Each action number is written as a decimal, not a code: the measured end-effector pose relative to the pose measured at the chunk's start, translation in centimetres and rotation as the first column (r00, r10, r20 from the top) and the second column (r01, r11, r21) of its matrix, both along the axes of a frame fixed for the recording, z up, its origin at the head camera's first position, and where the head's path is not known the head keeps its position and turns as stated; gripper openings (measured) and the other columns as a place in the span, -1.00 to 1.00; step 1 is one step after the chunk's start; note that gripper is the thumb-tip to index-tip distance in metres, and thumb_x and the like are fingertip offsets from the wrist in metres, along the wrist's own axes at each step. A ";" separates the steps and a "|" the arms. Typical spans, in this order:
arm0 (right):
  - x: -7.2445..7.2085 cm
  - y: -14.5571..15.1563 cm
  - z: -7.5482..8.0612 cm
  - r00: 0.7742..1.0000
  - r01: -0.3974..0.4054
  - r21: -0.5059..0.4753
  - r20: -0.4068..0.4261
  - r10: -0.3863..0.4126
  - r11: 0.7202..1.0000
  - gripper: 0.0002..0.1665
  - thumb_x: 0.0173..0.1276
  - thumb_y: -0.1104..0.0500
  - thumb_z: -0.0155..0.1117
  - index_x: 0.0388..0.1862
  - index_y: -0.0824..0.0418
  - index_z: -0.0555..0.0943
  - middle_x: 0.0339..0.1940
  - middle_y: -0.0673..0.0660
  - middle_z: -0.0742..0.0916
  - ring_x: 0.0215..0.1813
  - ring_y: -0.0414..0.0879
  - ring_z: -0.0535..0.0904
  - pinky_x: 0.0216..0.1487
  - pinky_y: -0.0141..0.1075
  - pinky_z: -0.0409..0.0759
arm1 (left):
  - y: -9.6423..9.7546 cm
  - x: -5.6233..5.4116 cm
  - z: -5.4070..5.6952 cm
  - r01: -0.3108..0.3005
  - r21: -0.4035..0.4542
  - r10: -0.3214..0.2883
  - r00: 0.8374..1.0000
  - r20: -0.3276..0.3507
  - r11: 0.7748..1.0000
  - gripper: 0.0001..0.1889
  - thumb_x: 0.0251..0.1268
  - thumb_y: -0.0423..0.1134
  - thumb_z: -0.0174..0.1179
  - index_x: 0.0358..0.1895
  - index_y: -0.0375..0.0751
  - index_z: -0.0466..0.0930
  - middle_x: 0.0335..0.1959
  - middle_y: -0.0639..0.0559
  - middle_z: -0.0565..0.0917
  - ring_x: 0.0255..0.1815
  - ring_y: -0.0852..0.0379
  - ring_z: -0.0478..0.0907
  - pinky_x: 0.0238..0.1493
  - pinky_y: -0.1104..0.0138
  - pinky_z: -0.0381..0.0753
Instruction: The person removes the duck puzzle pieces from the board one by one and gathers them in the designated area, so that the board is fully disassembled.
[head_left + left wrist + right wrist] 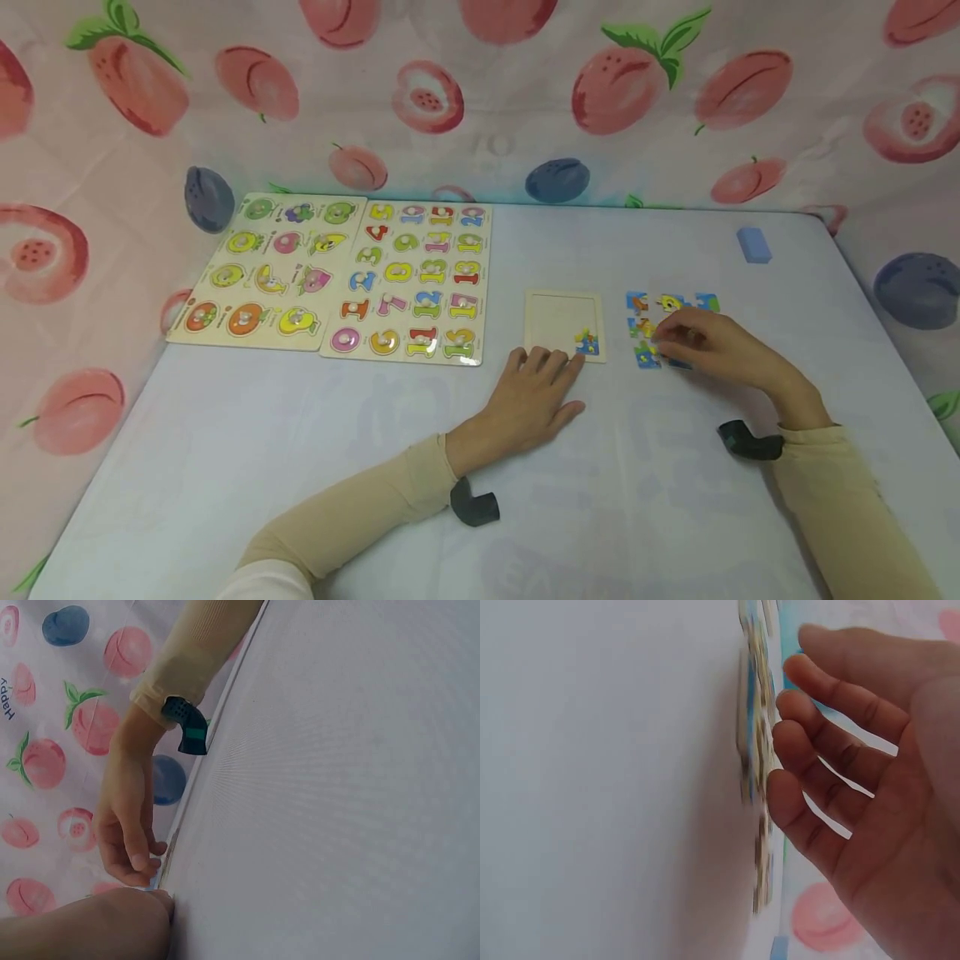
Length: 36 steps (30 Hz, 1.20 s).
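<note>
A small wooden puzzle tray [551, 321] lies flat near the table's middle, with one colourful jigsaw piece [587, 342] in its lower right corner. My left hand [528, 400] rests at the tray's near edge, fingers spread and fingertips right at the rim. Right of the tray, loose jigsaw pieces [647, 356] lie in loose rows. Above them is my right hand [723, 350], which hides some of them. In the right wrist view its fingers [832, 739] are gently bent, with nothing seen between them and the thumb, and the pieces [757, 712] appear edge-on beyond the fingertips.
A fruit peg board [273, 250] and a number peg board [408, 283] lie side by side at the left. A blue block [753, 245] sits at the back right. Fruit-print cloth [502, 108] stands behind the table. Black curved pieces [474, 504] show at both cuffs.
</note>
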State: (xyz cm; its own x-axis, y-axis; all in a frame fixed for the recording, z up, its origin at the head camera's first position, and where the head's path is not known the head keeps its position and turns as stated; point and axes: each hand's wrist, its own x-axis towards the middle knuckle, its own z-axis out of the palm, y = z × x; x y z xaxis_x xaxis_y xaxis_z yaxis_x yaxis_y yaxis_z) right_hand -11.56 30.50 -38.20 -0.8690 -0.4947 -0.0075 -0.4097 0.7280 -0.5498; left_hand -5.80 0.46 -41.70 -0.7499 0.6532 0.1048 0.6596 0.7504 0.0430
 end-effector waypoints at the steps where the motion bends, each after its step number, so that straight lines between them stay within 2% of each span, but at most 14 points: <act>1: 0.0 -0.3 0.0 1.000 -0.008 -0.009 -0.005 0.008 1.000 -0.82 0.30 0.15 0.28 -0.14 0.12 0.59 -0.26 -0.06 0.65 -0.24 -0.35 0.47 -0.24 -0.46 0.47 | 0.0 0.0 0.0 0.000 0.001 0.000 1.000 0.004 1.000 -0.36 0.43 0.21 -0.24 0.45 -0.01 0.14 0.17 0.09 0.37 0.20 0.10 0.23 0.18 0.14 0.21; 8: -0.3 -3.3 0.0 0.997 -0.065 -0.025 0.028 0.066 0.998 -0.76 0.29 0.17 0.28 -0.06 0.11 0.58 -0.18 -0.05 0.62 -0.22 -0.27 0.44 -0.25 -0.42 0.47 | 0.1 0.1 0.1 -0.006 -0.004 0.006 1.000 0.009 1.000 -0.37 0.42 0.22 -0.23 0.45 0.00 0.15 0.17 0.10 0.36 0.18 0.11 0.24 0.18 0.14 0.21; 12: -0.7 -4.9 0.3 0.995 -0.095 0.007 0.027 0.094 0.995 -0.67 0.32 0.13 0.26 0.05 0.13 0.57 -0.10 0.01 0.61 -0.24 -0.19 0.41 -0.25 -0.36 0.45 | 0.1 0.2 0.0 -0.001 0.001 0.001 1.000 -0.004 1.000 -0.36 0.41 0.22 -0.22 0.44 0.00 0.16 0.17 0.10 0.36 0.17 0.10 0.25 0.29 0.05 0.13; 16: -1.1 -6.2 0.5 0.992 -0.127 0.033 -0.008 0.128 0.991 -0.62 0.34 0.15 0.23 0.12 0.17 0.56 0.01 0.09 0.59 -0.10 -0.08 0.49 -0.08 -0.19 0.48 | 0.1 0.2 0.0 0.007 0.003 -0.007 1.000 -0.030 1.000 -0.37 0.41 0.22 -0.20 0.43 -0.01 0.18 0.15 0.09 0.38 0.17 0.08 0.28 0.37 0.02 0.10; 21: -1.5 -7.6 0.4 0.988 -0.147 0.077 -0.038 0.150 0.986 -0.61 0.32 0.21 0.23 0.13 0.22 0.56 0.05 0.16 0.59 0.11 0.07 0.48 0.13 0.02 0.44 | 0.0 0.0 0.2 0.011 0.005 -0.011 0.999 -0.053 1.000 -0.38 0.41 0.21 -0.18 0.40 -0.01 0.22 0.14 0.08 0.39 0.17 0.08 0.30 0.35 0.07 0.16; 27: -1.5 -8.5 0.2 0.988 -0.134 0.133 -0.057 0.143 0.982 -0.63 0.29 0.24 0.26 0.09 0.22 0.59 -0.01 0.16 0.59 0.06 0.06 0.46 0.11 0.00 0.43 | 0.0 0.1 0.2 0.019 0.009 -0.019 0.999 -0.049 1.000 -0.43 0.40 0.21 -0.18 0.35 0.00 0.26 0.11 0.09 0.39 0.16 0.08 0.30 0.34 0.07 0.17; 36: -1.6 -8.9 0.2 0.986 -0.135 0.132 -0.082 0.147 0.982 -0.71 0.25 0.28 0.28 -0.03 0.19 0.61 -0.06 0.12 0.61 0.04 0.04 0.47 0.11 -0.01 0.41 | 0.1 0.0 -0.3 0.006 -0.010 -0.006 0.997 -0.077 1.000 -0.43 0.41 0.22 -0.20 0.34 0.02 0.25 0.11 0.08 0.38 0.17 0.08 0.29 0.34 0.05 0.16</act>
